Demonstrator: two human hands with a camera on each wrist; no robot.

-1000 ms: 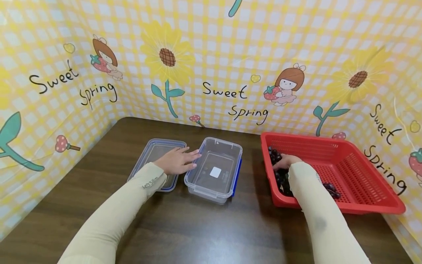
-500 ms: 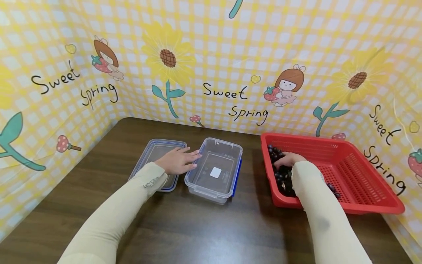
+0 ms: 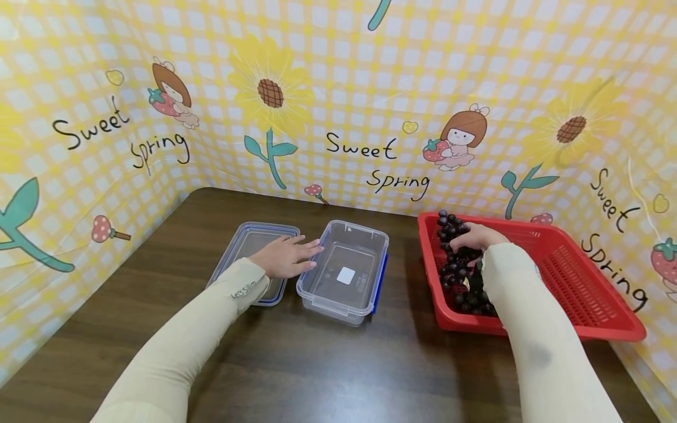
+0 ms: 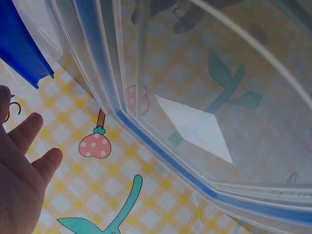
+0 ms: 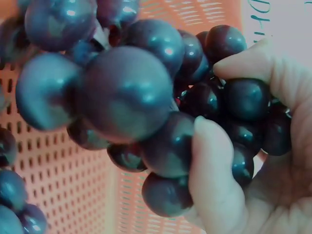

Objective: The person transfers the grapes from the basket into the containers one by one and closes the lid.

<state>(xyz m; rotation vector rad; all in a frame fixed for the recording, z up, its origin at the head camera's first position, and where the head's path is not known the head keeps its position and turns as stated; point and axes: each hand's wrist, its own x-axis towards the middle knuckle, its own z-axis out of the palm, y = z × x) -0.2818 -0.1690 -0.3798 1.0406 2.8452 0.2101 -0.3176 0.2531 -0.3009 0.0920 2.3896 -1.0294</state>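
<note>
My right hand (image 3: 478,237) grips a bunch of dark grapes (image 3: 460,276) above the left side of the red basket (image 3: 597,282). In the right wrist view the thumb and fingers curl round the grapes (image 5: 126,92), whose near end hangs beyond the fingertips. My left hand (image 3: 285,258) lies with spread, straight fingers over the clear lid (image 3: 245,244), its fingertips at the left rim of the clear plastic box (image 3: 344,302). In the left wrist view those fingers (image 4: 29,131) show at the left edge, beside blue-edged clear plastic.
The box has a white label (image 3: 346,275) and a blue clip (image 3: 379,285) on its right side. More grapes (image 5: 12,190) lie in the basket in the right wrist view. A patterned yellow cloth (image 3: 359,82) rises behind the brown table (image 3: 296,364).
My right hand has risen from inside the basket and shifted slightly right, lifting the grape bunch to the basket's rim level. The left hand has stayed in place.
</note>
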